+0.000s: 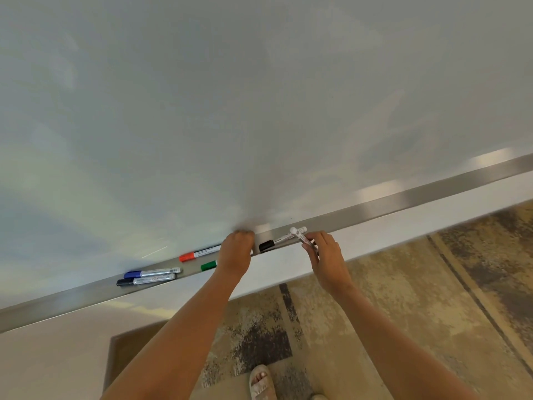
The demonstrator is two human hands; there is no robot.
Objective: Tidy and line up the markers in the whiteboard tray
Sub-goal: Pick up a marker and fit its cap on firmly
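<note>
Markers (300,235) are pinched in the right hand (324,255) over the tray (403,201); left hand (236,252) fingers are curled down by the green marker (209,265), grip can't be told.

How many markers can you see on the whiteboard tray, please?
6: blue marker and dark-capped marker at left, red, green, black, one in the right hand. The left hand may hide more.
</note>
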